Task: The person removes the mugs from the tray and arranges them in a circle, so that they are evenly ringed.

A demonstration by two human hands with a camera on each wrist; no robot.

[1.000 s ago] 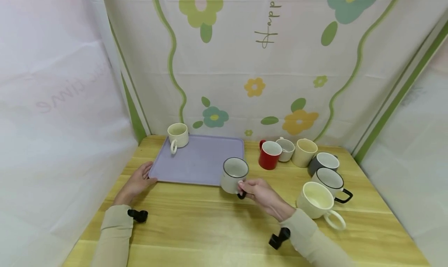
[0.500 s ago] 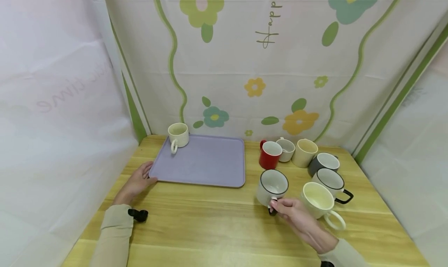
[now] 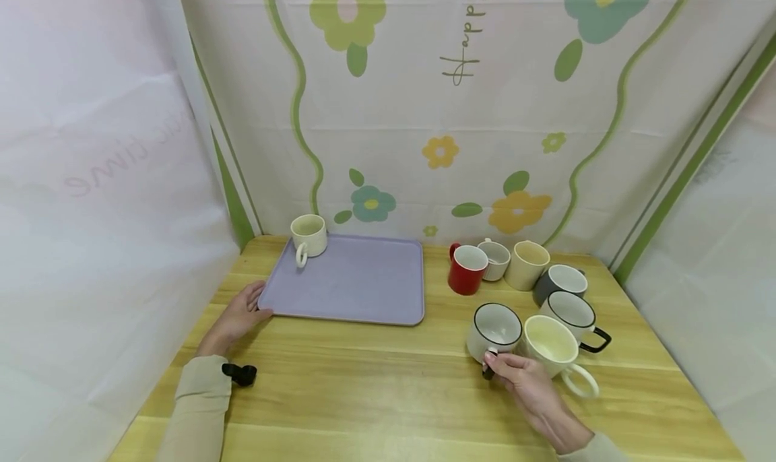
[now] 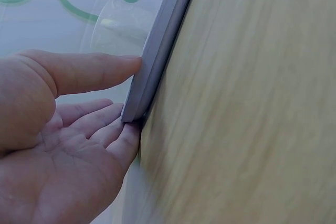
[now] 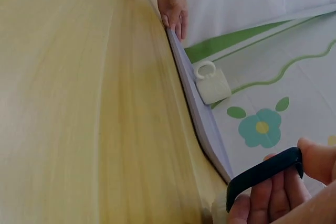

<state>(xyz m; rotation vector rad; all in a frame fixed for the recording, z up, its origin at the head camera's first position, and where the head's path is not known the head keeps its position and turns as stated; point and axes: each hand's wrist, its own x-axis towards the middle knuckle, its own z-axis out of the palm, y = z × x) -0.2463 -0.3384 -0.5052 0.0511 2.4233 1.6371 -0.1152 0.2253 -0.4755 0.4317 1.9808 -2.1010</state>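
My right hand [image 3: 533, 389] grips the black handle [image 5: 265, 171] of a white mug with a black rim [image 3: 494, 331], upright beside a large cream mug [image 3: 548, 347]. In the right wrist view the fingers curl through that handle, while most of the mug's body is hidden. At the left, my left hand [image 3: 238, 317] rests at the near left corner of a lilac tray [image 3: 358, 287]. The left wrist view has its thumb touching the tray's edge and its fingers, mostly straight, at the corner. A small cream mug [image 3: 309, 236] stands in the tray's far left corner.
Right of the tray, on the wooden table [image 3: 339, 394], stand a red mug [image 3: 467, 273], a small white cup [image 3: 496, 260], a beige mug [image 3: 527, 267], a dark grey mug [image 3: 560, 283] and another black-rimmed white mug [image 3: 570, 310]. Printed curtains hang behind and at both sides.
My right hand has carried the black-rimmed white mug from over the tray's near right corner rightward and toward me, up to the large cream mug. The left hand has stayed at the tray corner.
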